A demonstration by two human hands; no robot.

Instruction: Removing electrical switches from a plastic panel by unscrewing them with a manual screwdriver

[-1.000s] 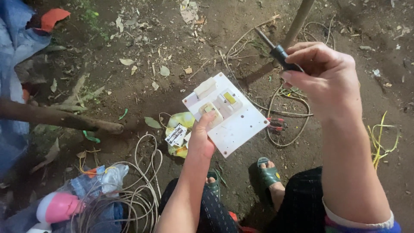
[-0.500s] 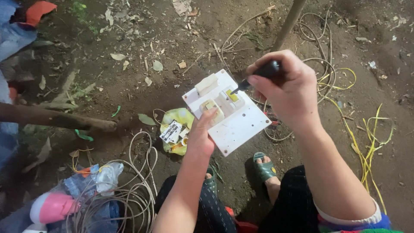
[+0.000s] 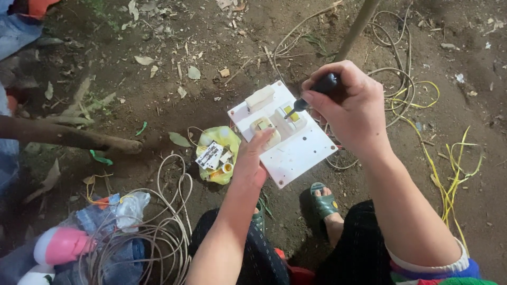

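Note:
My left hand (image 3: 252,159) holds a white rectangular electrical board (image 3: 296,148) from below, thumb on its near edge beside a round cream socket (image 3: 264,126). On the board also sit a cream block (image 3: 260,97) and a white switch unit with a yellow part (image 3: 290,115). My right hand (image 3: 348,108) grips a black-handled screwdriver (image 3: 317,89), and the tip rests on the switch unit.
A yellow-green plastic bag of small parts (image 3: 216,155) lies on the dirt left of the board. Coiled pale cable (image 3: 153,232) and a bag with a pink object (image 3: 60,245) sit lower left. Yellow wires (image 3: 449,174) trail right. A wooden stick (image 3: 68,138) lies left. My sandalled foot (image 3: 323,203) is below.
My right hand has come down and to the left, bringing the screwdriver tip onto the switch unit. The left hand keeps the board steady.

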